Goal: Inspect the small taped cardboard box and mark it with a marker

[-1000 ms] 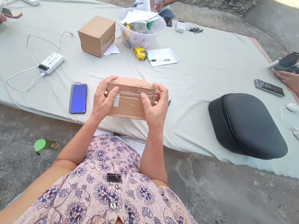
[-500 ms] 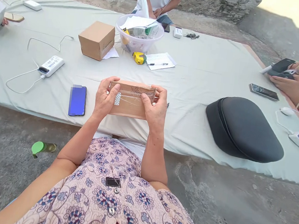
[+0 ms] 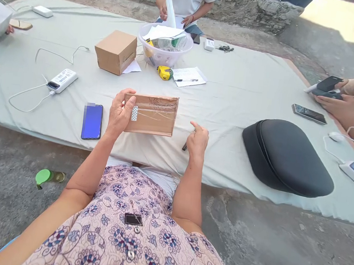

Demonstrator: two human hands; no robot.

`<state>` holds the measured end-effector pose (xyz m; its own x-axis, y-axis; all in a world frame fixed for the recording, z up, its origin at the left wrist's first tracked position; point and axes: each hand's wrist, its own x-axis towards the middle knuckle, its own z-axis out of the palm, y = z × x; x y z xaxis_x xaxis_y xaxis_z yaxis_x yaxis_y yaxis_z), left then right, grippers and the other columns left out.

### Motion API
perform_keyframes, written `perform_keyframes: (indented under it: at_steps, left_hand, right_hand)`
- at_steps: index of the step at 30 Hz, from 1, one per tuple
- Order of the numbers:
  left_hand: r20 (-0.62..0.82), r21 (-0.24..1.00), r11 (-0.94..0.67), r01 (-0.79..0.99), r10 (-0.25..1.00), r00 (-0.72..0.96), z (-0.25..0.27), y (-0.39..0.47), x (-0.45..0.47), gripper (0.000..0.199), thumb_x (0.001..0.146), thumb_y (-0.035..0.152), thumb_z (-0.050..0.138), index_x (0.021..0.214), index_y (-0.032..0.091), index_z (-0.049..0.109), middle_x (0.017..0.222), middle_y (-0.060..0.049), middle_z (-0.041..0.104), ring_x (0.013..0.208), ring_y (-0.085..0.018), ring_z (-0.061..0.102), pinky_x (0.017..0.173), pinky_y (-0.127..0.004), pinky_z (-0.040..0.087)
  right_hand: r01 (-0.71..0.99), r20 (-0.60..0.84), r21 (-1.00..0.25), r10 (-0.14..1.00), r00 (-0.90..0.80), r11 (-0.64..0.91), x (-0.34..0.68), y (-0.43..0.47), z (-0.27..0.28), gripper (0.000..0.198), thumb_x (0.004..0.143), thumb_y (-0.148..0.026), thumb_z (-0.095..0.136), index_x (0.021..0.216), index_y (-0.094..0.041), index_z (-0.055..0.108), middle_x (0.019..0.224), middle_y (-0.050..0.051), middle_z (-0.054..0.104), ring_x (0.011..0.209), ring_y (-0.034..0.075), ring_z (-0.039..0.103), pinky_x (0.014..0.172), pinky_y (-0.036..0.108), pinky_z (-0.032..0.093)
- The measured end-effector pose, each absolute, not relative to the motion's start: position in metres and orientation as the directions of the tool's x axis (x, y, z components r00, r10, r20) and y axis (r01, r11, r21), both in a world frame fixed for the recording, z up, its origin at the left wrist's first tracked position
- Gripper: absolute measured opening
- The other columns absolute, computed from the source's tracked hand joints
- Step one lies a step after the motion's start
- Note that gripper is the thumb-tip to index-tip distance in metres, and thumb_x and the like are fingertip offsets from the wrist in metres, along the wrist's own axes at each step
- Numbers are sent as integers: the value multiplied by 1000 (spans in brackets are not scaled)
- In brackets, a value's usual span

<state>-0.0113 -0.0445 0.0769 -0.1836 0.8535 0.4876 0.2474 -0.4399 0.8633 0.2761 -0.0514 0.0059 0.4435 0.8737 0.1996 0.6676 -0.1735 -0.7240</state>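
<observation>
My left hand (image 3: 120,112) grips the left end of a flat brown cardboard box (image 3: 154,121), thumb on its face and fingers behind. The box is tilted toward me, with scribbled lines along its top strip, a dotted white label and clear tape. To the right of the box, apart from it, is my right hand (image 3: 197,139). Its index finger points left while the other fingers curl closed over a slim dark object (image 3: 184,147). Only one end of that object shows, so its kind is unclear. A phone (image 3: 92,122) with a blue screen lies left of my left hand.
Beyond the box are a cardboard carton (image 3: 116,52), a plastic basin (image 3: 164,55) of odds and ends, a yellow tape measure (image 3: 164,72) and paper with a pen (image 3: 187,80). A black padded case (image 3: 290,157) stands right. Other people sit around the cloth-covered table (image 3: 238,88).
My right hand has let go of the cardboard box and moved right and down to the slim dark object. My left hand still holds the box. The person opposite has moved their hands apart.
</observation>
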Motion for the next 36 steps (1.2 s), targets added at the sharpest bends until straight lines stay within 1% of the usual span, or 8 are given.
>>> perform_keyframes:
  at_steps: [3,8,13,17,20,23,31,36]
  left_hand:
    - [478,866,-433,250,863,-164,80,-47,-10,47,92,67,55,114,27,68,116,-4,66,114,-22,64,101,-35,54]
    - [471,864,-424,270,871,-140,85,-49,-3,48,92,68,55,115,28,68,116,-5,66,109,-21,64,99,-35,53]
    - [504,828,-436,353,854,-127,86,-47,3,53,93,70,51,118,25,67,123,-6,68,117,-22,62,103,-34,49]
    - [507,807,-430,405,856,-102,87,-47,5,50,97,65,49,118,24,65,125,-8,68,121,-21,62,107,-33,47]
    - [518,796,-437,418,850,-98,86,-48,5,46,98,63,49,118,25,64,125,-7,68,121,-21,62,107,-33,47]
    - [544,781,-463,419,834,-91,81,-49,6,44,99,61,48,118,25,64,125,-7,68,123,-21,61,110,-35,46]
    - [546,789,-487,376,835,-64,74,-50,7,43,100,59,48,121,24,63,132,-8,65,130,-22,58,116,-39,42]
    - [542,792,-486,369,838,-59,72,-48,5,47,98,62,48,121,23,63,133,-9,65,130,-22,58,116,-36,41]
  right_hand:
    - [730,89,-598,878,470,-330,291,-59,-15,56,81,-4,42,119,-25,77,119,16,60,107,30,56,99,52,47]
    - [802,112,-527,913,393,-281,298,-65,-27,43,87,-12,48,113,-25,79,101,13,61,96,27,53,91,45,46]
    - [720,198,-664,882,427,-199,292,-66,-22,26,87,-20,52,106,-20,69,86,5,60,88,22,55,89,40,48]
    - [466,485,-858,641,595,217,266,-77,8,21,94,-40,49,104,-22,53,101,3,59,86,16,64,84,36,54]
    - [393,692,-709,474,544,585,238,-91,45,22,97,-44,51,105,-24,48,89,-1,60,80,15,68,86,38,56]
    - [396,812,-548,355,463,737,211,-104,75,19,98,-43,55,102,-25,51,90,-3,59,71,13,68,78,35,56]
    - [429,762,-635,614,207,643,181,-113,77,19,101,-37,53,113,-24,61,91,3,72,93,19,71,88,37,56]
    - [459,748,-642,633,199,614,193,-116,65,16,100,-37,54,104,-25,65,77,-1,65,77,18,68,80,37,55]
